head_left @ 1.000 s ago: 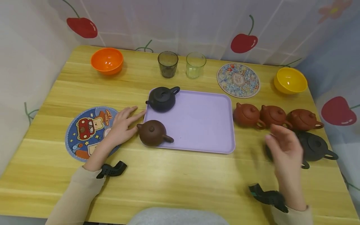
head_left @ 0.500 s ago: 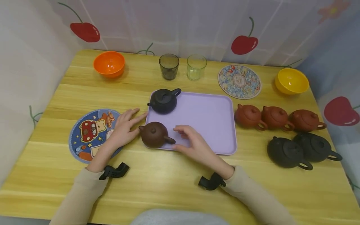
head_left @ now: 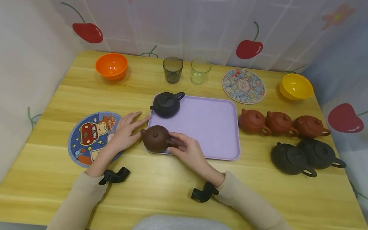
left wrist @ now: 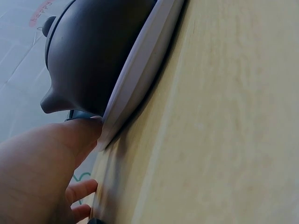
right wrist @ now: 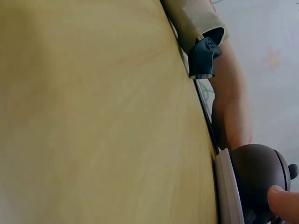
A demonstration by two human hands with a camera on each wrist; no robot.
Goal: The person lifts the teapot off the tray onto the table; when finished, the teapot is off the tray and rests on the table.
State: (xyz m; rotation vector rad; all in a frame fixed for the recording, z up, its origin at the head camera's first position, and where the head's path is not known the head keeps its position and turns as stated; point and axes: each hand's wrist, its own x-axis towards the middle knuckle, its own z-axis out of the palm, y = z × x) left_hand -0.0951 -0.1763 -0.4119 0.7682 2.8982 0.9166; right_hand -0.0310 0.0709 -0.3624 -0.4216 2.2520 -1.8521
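Observation:
A dark brown teapot [head_left: 155, 138] stands at the near left corner of the lilac tray [head_left: 208, 127], its spout to the left. My right hand [head_left: 187, 150] grips it at the handle, thumb and fingers on either side. In the right wrist view, the thumb [right wrist: 284, 204] lies against the teapot's side [right wrist: 254, 175]. My left hand [head_left: 125, 132] rests by the tray's left edge, fingers extended, the index fingertip at the rim. In the left wrist view, the brown teapot's spout [left wrist: 55, 100] juts out above that hand. A black teapot [head_left: 166, 104] sits at the tray's far left corner.
Several reddish-brown teapots, one of them here [head_left: 253, 122], and two black teapots, one in front [head_left: 288, 158], stand right of the tray. Behind are an orange bowl [head_left: 111, 66], two glasses [head_left: 172, 70], a round mat [head_left: 243, 86] and a yellow bowl [head_left: 296, 87]. A blue mat [head_left: 83, 137] lies left.
My right hand has moved left from beside the black teapots on the right to the brown teapot and closed on its handle. The left hand has stayed at the tray's left edge.

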